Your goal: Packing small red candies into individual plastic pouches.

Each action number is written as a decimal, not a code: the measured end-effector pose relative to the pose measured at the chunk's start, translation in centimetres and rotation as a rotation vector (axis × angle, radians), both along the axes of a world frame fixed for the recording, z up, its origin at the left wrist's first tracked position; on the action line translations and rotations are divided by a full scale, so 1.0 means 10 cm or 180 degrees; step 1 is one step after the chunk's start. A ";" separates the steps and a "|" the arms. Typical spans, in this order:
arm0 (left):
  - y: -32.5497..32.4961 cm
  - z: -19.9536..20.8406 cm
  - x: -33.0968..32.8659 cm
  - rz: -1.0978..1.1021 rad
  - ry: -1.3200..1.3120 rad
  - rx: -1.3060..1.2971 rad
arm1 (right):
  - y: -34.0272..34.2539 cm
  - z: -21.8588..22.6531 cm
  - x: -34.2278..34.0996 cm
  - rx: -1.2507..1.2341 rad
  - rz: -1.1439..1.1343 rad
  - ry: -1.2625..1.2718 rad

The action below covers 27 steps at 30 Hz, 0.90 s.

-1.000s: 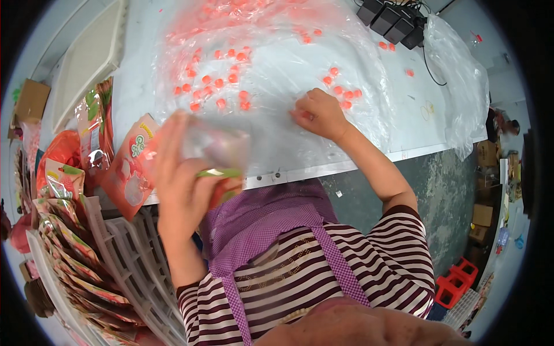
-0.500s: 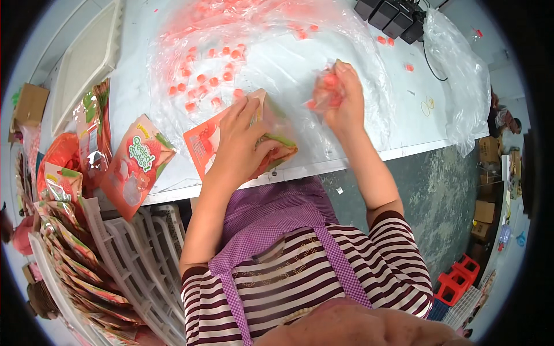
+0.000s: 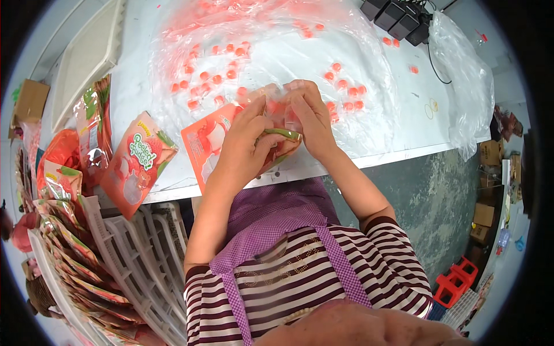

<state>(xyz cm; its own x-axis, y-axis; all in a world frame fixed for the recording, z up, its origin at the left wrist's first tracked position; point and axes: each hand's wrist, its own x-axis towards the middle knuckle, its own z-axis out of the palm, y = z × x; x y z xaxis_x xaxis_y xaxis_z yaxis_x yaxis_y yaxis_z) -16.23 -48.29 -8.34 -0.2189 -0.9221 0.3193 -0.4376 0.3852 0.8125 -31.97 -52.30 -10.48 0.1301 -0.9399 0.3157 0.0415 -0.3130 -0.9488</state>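
I hold the left hand (image 3: 245,141), fingers clamped on the red pouch (image 3: 209,137), and the right hand (image 3: 312,118), fingers closed around clear-wrapped red pieces (image 3: 277,108), at its mouth.

The single head view looks steeply down from above the striped shirt (image 3: 306,259), which fills its near side, and faces outward to the white table (image 3: 416,128) on the far side. It sits close over the left hand (image 3: 242,141) and right hand (image 3: 311,118), while its wide fisheye reaches the crates (image 3: 130,254) at left and the floor (image 3: 415,199) at right.
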 end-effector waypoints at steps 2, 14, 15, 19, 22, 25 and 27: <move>0.00 -0.02 0.01 -0.0036 -0.0053 -0.0062 | 0.04 0.01 0.01 0.0175 0.0085 -0.0151; 0.06 0.06 0.04 -0.0163 -0.0483 -0.0397 | 0.16 0.03 -0.04 -0.0559 0.0338 0.0810; 0.06 0.06 0.05 -0.0178 -0.0483 -0.0448 | 0.17 0.06 0.02 -0.0538 0.0033 0.0413; 0.07 0.08 0.07 -0.0172 -0.0347 -0.0495 | 0.19 0.02 -0.04 -0.0766 0.0093 0.0375; 0.10 0.14 0.08 -0.0323 -0.0262 -0.0292 | 0.19 0.11 -0.10 -0.1716 0.0043 0.0880; 0.16 0.16 0.09 -0.0298 0.0346 -0.0086 | 0.26 0.18 -0.05 -0.2061 -0.0169 0.0671; 0.18 0.18 0.12 -0.0382 0.0276 -0.0060 | 0.24 0.23 -0.06 -0.2321 -0.0034 0.0769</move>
<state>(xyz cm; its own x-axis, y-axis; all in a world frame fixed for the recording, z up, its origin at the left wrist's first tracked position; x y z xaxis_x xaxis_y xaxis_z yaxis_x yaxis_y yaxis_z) -15.00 -46.47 -6.50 -0.2979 -0.8847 0.3586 -0.3160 0.4459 0.8374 -32.53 -49.85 -8.20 0.2664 -0.5063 0.8202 -0.1473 -0.8623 -0.4845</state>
